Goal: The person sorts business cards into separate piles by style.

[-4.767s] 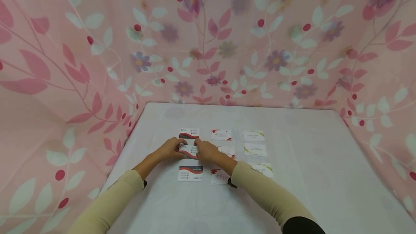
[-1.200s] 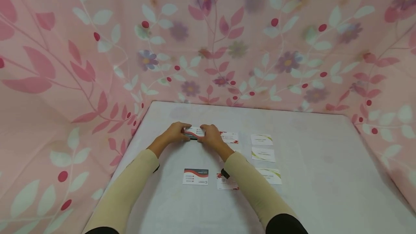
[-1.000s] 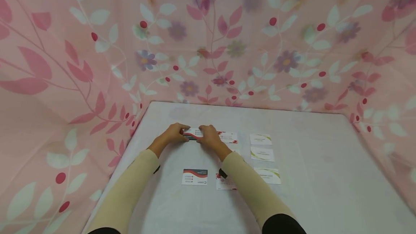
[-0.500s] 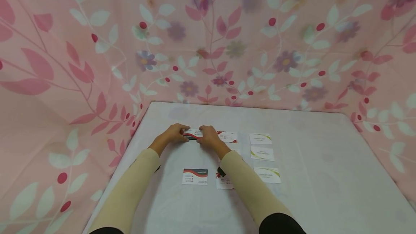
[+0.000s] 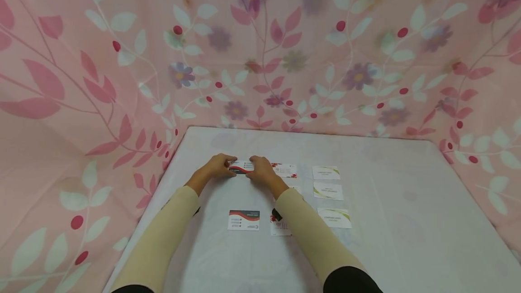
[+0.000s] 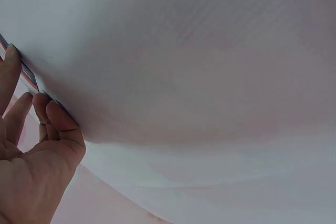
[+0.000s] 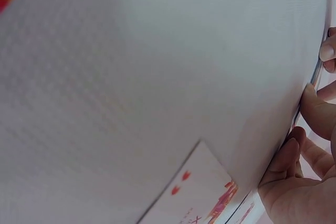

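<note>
My left hand (image 5: 217,167) and right hand (image 5: 263,172) hold a business card (image 5: 241,168) with a red and dark wave by its two ends, thumbs on the near edge, fingers on the far edge. It lies close over the white table at the back left. In the left wrist view, the left hand (image 6: 42,156) has its fingertips at the card's dark, red-lined edge (image 6: 29,74). The right wrist view shows the right hand (image 7: 302,182) at the same card, seen edge-on. Both hands cover the card's ends.
Another red-and-dark card (image 5: 243,220) lies nearer. Red-flowered cards (image 5: 286,170) form a middle column, partly behind the right hand and forearm; the nearest one (image 5: 280,226) shows beside the sleeve. Green-edged cards (image 5: 328,191) stand in a column to the right. A floral curtain (image 5: 260,58) surrounds the table (image 5: 399,202).
Since the earliest frame, both hands have moved from the left column's middle card to its back, and the middle card has left its place. Over the last second, the hands hardly move.
</note>
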